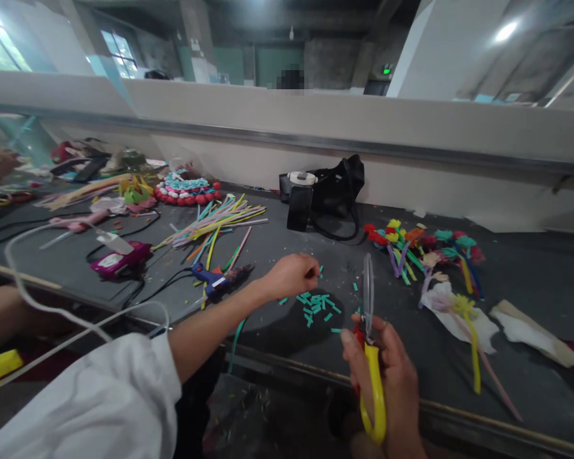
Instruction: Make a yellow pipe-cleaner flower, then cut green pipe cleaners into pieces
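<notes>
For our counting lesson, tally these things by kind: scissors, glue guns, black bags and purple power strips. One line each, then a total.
Scissors, in the right hand: 1
Glue guns, one pink and one blue: 2
Black bag: 1
Purple power strip: 1
Total: 5

Right hand (393,373) grips scissors (372,360), blades (368,290) toward 12 o'clock; green pieces (317,302) lie at 5 o'clock from left hand (291,275).
</notes>
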### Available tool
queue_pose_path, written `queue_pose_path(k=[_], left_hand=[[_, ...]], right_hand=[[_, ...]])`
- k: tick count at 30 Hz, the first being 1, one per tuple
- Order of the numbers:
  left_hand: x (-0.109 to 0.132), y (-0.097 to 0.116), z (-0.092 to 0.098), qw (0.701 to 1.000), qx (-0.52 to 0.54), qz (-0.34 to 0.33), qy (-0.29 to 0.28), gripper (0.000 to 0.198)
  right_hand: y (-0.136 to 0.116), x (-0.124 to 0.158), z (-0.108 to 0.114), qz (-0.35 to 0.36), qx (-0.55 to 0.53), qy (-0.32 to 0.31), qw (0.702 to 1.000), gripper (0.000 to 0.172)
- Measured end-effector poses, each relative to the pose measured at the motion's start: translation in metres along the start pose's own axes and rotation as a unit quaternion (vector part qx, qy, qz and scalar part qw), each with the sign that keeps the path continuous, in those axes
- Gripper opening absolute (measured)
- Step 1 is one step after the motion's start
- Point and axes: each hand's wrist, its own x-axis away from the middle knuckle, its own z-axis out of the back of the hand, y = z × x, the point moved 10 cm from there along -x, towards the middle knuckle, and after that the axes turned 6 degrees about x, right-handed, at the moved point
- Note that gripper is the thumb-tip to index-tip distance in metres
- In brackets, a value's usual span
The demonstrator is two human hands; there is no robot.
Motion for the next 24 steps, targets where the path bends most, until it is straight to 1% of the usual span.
queue_pose_path(k=[1, 2, 3, 5, 7, 9, 10, 12, 15, 16, 17, 19, 22, 24], left_hand=[[0.013, 0.007, 0.007, 0.999, 0.032, 0.008, 0.008, 0.016], [0.026, 0.01, 0.011, 0.991, 0.129, 0.033, 0.014, 0.014], [0.039, 0.012, 0.011, 0.973, 0.222, 0.061, 0.014, 0.013], [0.063, 0.017, 0.002, 0.931, 0.348, 0.111, -0.002, 0.012], [0.081, 0.022, -0.012, 0.897, 0.419, 0.138, -0.019, 0.009], [0.093, 0.025, -0.027, 0.873, 0.461, 0.155, -0.037, 0.009], [0.097, 0.025, -0.032, 0.866, 0.47, 0.163, -0.04, 0.01], [0.102, 0.022, -0.037, 0.867, 0.462, 0.18, -0.036, 0.011], [0.106, 0.017, -0.036, 0.88, 0.43, 0.202, -0.026, 0.014], [0.107, 0.016, -0.037, 0.875, 0.436, 0.208, -0.025, 0.014], [0.107, 0.015, -0.039, 0.864, 0.454, 0.214, -0.027, 0.014], [0.109, 0.013, -0.047, 0.822, 0.519, 0.232, -0.036, 0.014], [0.112, 0.013, -0.06, 0.739, 0.621, 0.255, -0.054, 0.015], [0.112, 0.017, -0.063, 0.699, 0.665, 0.254, -0.064, 0.014]], right_hand=[[0.001, -0.001, -0.002, -0.003, -0.003, -0.005, 1.0, 0.045], [0.003, -0.002, -0.004, -0.005, -0.009, -0.012, 1.0, 0.047], [0.003, -0.002, -0.006, -0.004, -0.017, -0.019, 1.0, 0.048], [0.001, -0.001, -0.012, 0.008, -0.028, -0.031, 0.999, 0.049], [-0.006, 0.002, -0.017, 0.033, -0.033, -0.036, 0.998, 0.046], [-0.017, 0.005, -0.023, 0.064, -0.04, -0.04, 0.996, 0.042], [-0.021, 0.006, -0.026, 0.075, -0.047, -0.043, 0.995, 0.041], [-0.025, 0.008, -0.034, 0.089, -0.055, -0.052, 0.993, 0.04], [-0.025, 0.009, -0.042, 0.106, -0.023, -0.053, 0.993, 0.036], [-0.024, 0.009, -0.043, 0.11, -0.009, -0.049, 0.993, 0.035], [-0.024, 0.009, -0.044, 0.111, 0.001, -0.047, 0.993, 0.034], [-0.022, 0.008, -0.045, 0.105, 0.003, -0.048, 0.993, 0.033], [-0.022, 0.007, -0.044, 0.079, -0.009, -0.037, 0.996, 0.034], [-0.022, 0.007, -0.043, 0.057, -0.027, -0.026, 0.998, 0.037]])
